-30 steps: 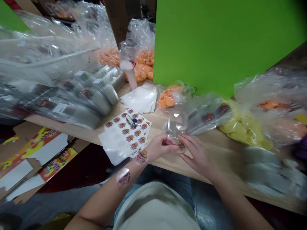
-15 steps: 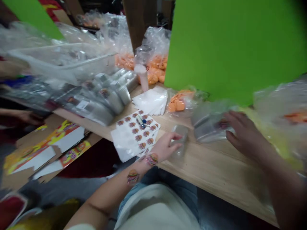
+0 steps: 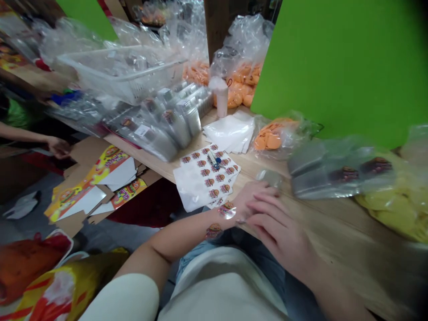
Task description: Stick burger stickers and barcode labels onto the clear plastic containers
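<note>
Working together, left hand [image 3: 254,195] partly under right hand [image 3: 279,227] at the table edge [image 3: 337,218] beside a clear tub [image 3: 269,178], grip unclear, stickers [image 3: 214,231] parked on the left forearm [image 3: 180,240], apparently for quick reach.

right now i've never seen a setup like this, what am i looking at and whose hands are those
This view comes from a camera worn on a person's head, looking forward and down, so the arms at the bottom are the wearer's own. There is no machine, just two bare hands. The left hand is at a small clear plastic container, but blur hides whether it grips it. The open right hand is close beside it. Burger stickers sit on the left forearm. The wooden table holds a sheet of burger stickers, a white plastic basket and bags of orange discs. Another person's hand shows at far left.
</note>
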{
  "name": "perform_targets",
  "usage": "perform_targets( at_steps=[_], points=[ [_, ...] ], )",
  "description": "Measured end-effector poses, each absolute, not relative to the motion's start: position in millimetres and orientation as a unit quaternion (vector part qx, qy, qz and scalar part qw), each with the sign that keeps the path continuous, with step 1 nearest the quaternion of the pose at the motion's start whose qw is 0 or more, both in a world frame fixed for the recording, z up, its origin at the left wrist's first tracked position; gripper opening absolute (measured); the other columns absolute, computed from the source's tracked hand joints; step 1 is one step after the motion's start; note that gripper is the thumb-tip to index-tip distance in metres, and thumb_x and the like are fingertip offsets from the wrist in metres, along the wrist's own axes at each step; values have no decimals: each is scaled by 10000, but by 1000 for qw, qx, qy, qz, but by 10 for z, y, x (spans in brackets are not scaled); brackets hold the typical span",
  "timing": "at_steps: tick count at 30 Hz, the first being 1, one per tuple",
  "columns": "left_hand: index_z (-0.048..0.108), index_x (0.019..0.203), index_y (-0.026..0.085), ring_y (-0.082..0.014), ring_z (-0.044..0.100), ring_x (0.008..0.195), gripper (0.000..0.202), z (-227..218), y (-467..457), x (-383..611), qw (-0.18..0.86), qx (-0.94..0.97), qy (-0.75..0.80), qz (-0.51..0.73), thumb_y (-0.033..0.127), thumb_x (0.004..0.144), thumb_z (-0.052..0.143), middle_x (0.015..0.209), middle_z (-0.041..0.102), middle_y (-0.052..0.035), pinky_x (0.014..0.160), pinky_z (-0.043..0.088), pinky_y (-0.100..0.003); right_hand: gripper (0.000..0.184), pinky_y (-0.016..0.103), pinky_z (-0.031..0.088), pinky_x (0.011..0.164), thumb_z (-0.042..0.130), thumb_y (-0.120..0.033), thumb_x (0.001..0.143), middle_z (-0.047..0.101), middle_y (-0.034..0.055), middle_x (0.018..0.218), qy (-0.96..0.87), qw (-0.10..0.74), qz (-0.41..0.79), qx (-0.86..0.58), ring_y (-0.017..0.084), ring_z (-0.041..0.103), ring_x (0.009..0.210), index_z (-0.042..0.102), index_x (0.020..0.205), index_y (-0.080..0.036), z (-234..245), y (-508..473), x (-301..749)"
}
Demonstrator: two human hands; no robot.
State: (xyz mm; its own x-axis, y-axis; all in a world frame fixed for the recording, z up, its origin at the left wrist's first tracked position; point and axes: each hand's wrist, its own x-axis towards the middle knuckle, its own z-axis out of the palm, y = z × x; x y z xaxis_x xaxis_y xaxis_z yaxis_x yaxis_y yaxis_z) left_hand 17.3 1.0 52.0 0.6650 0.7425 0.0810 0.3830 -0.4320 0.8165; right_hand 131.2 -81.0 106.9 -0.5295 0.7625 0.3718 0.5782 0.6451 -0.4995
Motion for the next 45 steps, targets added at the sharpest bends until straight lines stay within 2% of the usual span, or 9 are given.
perform_targets(
  at_steps=[5, 9, 12, 16, 19, 22, 25, 28, 45],
  points=[
    [602, 978, 160, -182, 590, 833, 204, 458, -55, -143, 571, 669, 375, 292, 265, 816, 536, 914, 625, -76, 755, 455, -317, 165, 392, 498, 804, 474, -136, 833, 617, 42, 978, -791, 331, 251, -449, 208, 553, 996, 544, 901, -269, 1104, -1010, 1527],
    [426, 1244, 233, -164, 592, 868, 624, 566, -334, -386, 735, 559, 291, 250, 263, 686, 702, 1020, 582, -70, 743, 462, -288, 146, 331, 485, 695, 427, -194, 876, 605, 30, 845, -788, 240, 325, -466, 175, 566, 826, 562, 863, -248, 978, -871, 1651],
    [326, 1317, 254, -109, 566, 733, 716, 646, -467, -324, 703, 554, 341, 288, 209, 700, 685, 806, 560, 10, 694, 452, -252, 180, 373, 465, 818, 468, -233, 862, 591, 45, 1000, -748, 286, 342, -491, 191, 542, 962, 548, 1020, -256, 774, -775, 1610],
    [279, 1297, 208, -92, 562, 658, 728, 558, -452, -63, 730, 420, 392, 369, 195, 693, 684, 707, 494, 58, 657, 465, -250, 616, 389, 484, 832, 612, -330, 760, 533, 88, 1163, -548, 433, 415, -583, 210, 533, 1049, 328, 1302, -260, 485, -768, 1565],
    [321, 1255, 183, -107, 579, 652, 688, 407, -420, 66, 724, 419, 414, 360, 217, 681, 698, 697, 527, 48, 658, 474, -266, 428, 352, 496, 761, 606, -343, 757, 609, 37, 887, -459, 449, 473, -603, 167, 594, 831, 484, 1150, -225, 339, -746, 1636],
    [305, 1285, 210, -137, 600, 768, 684, 244, -367, 69, 630, 520, 449, 364, 235, 709, 675, 982, 610, -67, 715, 478, -297, 321, 314, 479, 706, 608, -338, 743, 593, 17, 811, -424, 478, 426, -641, 141, 568, 747, 540, 1028, -205, 260, -642, 1778],
    [306, 1312, 228, -212, 533, 1068, 679, 100, -268, 2, 516, 645, 432, 363, 238, 729, 652, 1306, 458, -130, 880, 438, -369, 387, 278, 458, 629, 609, -342, 721, 591, 14, 797, -412, 450, 471, -637, 137, 555, 726, 506, 1063, -194, 211, -509, 1891],
    [315, 1332, 208, -256, 353, 1275, 745, -10, -188, -49, 456, 736, 378, 328, 240, 688, 690, 1392, 369, -126, 1053, 285, -428, 418, 264, 444, 600, 605, -335, 704, 586, -7, 763, -413, 425, 523, -613, 124, 548, 684, 478, 1076, -193, 169, -424, 1890],
    [376, 1304, 188, -227, 421, 1233, 528, -65, -182, -15, 500, 709, 370, 333, 292, 816, 551, 1339, 443, -110, 1056, 301, -390, 446, 311, 450, 656, 574, -330, 717, 609, -13, 710, -471, 367, 427, -679, 152, 578, 658, 459, 1124, -188, 52, -428, 1770]
  ],
)
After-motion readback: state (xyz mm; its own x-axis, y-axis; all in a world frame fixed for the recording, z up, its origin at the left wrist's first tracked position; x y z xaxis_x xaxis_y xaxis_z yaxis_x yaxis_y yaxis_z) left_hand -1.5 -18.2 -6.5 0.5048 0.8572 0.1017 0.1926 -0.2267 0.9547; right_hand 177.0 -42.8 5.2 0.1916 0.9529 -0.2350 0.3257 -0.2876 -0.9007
